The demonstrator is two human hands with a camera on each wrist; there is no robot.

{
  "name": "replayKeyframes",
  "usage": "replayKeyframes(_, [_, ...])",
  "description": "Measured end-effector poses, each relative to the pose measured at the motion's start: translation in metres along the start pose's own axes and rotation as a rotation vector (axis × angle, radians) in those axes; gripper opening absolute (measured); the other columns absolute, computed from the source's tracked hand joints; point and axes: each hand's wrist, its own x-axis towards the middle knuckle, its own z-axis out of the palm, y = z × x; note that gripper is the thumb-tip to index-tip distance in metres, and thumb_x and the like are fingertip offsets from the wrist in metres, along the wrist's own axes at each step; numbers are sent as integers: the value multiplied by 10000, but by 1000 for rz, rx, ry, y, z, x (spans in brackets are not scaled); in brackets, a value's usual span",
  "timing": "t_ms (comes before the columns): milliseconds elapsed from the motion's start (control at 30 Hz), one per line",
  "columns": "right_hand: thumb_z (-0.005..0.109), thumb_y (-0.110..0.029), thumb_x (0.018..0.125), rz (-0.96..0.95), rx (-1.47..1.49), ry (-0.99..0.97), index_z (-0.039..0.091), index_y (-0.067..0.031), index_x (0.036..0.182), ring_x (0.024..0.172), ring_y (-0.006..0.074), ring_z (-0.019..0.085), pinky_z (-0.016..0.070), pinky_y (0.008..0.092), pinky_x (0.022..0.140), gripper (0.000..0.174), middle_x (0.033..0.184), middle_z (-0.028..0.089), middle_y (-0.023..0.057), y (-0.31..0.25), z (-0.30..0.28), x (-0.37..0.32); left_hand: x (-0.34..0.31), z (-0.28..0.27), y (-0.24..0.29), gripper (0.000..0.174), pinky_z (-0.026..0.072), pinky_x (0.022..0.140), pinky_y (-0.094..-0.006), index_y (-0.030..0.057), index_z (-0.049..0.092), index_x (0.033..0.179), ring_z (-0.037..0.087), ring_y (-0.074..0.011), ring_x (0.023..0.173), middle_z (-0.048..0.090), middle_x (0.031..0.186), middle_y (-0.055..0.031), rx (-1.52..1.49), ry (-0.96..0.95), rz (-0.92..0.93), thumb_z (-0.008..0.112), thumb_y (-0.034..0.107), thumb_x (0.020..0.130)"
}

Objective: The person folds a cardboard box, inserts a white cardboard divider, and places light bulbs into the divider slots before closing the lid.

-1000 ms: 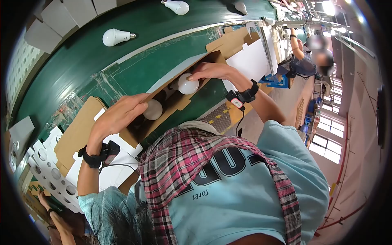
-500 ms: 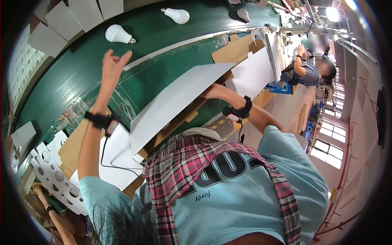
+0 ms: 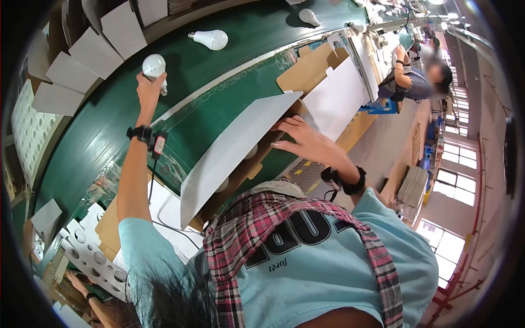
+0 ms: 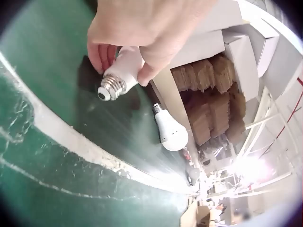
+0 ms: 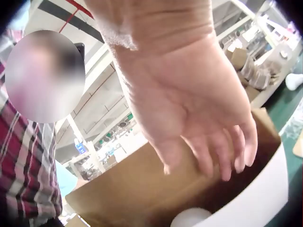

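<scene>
Out on the green belt, my left hand (image 3: 149, 93) grips a white light bulb (image 3: 154, 64). In the left wrist view, thumb and fingers hold that bulb (image 4: 126, 68) round its body, with the metal screw base pointing out below. My right hand (image 3: 309, 141) is at the far end of a long cardboard box (image 3: 232, 147), white outside and brown inside. Its fingers hang loosely spread over the box opening in the right wrist view, holding nothing. Inside the box a white bulb (image 5: 191, 217) shows; the box's raised white side partly hides the inside in the head view.
Another bulb (image 3: 212, 39) lies farther along the belt (image 3: 180, 52), and a third bulb (image 3: 309, 17) beyond it. White cartons (image 3: 95, 57) line the far side. A sheet with round holes (image 3: 93, 257) lies at the left. Another person (image 3: 410, 82) sits at the right.
My left hand has left the box, reached out over the belt and taken hold of a bulb. My right hand has let go of a bulb inside the box. The box has tilted, white side up.
</scene>
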Motion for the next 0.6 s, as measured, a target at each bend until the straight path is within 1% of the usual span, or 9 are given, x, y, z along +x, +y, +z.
replayKeyframes(100, [557, -286, 880, 18, 233, -103, 545, -7, 1154, 1030, 268, 544, 436, 365, 883, 392, 1137, 551, 136, -15, -43, -5, -27, -19, 6, 575, 452, 685, -268, -58, 479, 1159, 563, -164, 736, 620, 950, -119, -404, -379, -46, 625, 386, 823])
replayKeyframes(133, [594, -235, 854, -42, 264, -50, 516, -26, 1198, 955, 258, 584, 467, 371, 841, 410, 1130, 558, 122, -11, -50, -3, -41, -30, 23, 562, 450, 675, -251, -53, 481, 1163, 561, -137, 746, 616, 961, -114, -513, -520, -68, 604, 391, 840])
replayKeyframes(233, [655, -151, 796, -199, 245, 150, 457, -87, 1294, 1061, 251, 551, 445, 367, 901, 540, 1224, 535, 110, -31, -74, 9, -86, -65, 94, 549, 436, 624, -231, -51, 488, 1177, 546, -107, 717, 623, 926, -117, -633, -887, -20, 536, 409, 881])
replayKeyframes(333, [691, -150, 765, -570, 188, 333, 424, -97, 1322, 1172, 258, 468, 422, 402, 934, 621, 1295, 475, 119, -48, -81, 32, -122, -87, 164, 512, 420, 590, -222, -48, 495, 1192, 521, -99, 673, 634, 888, -107, -608, -1160, 47, 498, 380, 910])
replayKeyframes(367, [696, -155, 761, -630, 206, 234, 414, -99, 1329, 1197, 262, 441, 414, 409, 943, 637, 1308, 459, 123, -53, -83, 32, -133, -92, 183, 493, 414, 583, -218, -46, 498, 1196, 511, -97, 661, 637, 880, -100, -589, -1238, 63, 491, 362, 920])
replayKeyframes(433, [706, -165, 753, -749, 234, 31, 394, -102, 1342, 1246, 271, 387, 399, 424, 959, 669, 1335, 428, 130, -62, -86, 29, -150, -92, 203, 488, 413, 571, -213, -23, 501, 1219, 506, -98, 636, 636, 830, -72, -533, -1237, 44, 499, 361, 919])
replayKeyframes(500, [709, -174, 722, -701, 217, 77, 435, -102, 1308, 1174, 291, 458, 390, 380, 966, 651, 1262, 482, 113, -65, -89, 14, -158, -90, 213, 493, 405, 561, -205, -16, 499, 1228, 499, -92, 623, 633, 802, -56, -512, -1233, 19, 502, 368, 918])
replayKeyframes(533, [714, -189, 719, -642, 222, 65, 445, -102, 1299, 1160, 295, 472, 397, 380, 960, 646, 1256, 492, 118, -58, -90, 12, -148, -84, 209, 565, 453, 671, -244, -25, 453, 1267, 551, -137, 759, 620, 922, -84, -475, -1347, 28, 511, 407, 909])
replayKeyframes(600, [720, -230, 718, -503, 179, 102, 479, -114, 1272, 1100, 298, 525, 425, 384, 925, 615, 1236, 525, 129, -42, -94, -5, -160, -79, 197, 604, 443, 795, -285, -28, 415, 1290, 544, -173, 903, 581, 1043, -112, -386, -1073, 251, 523, 419, 898])
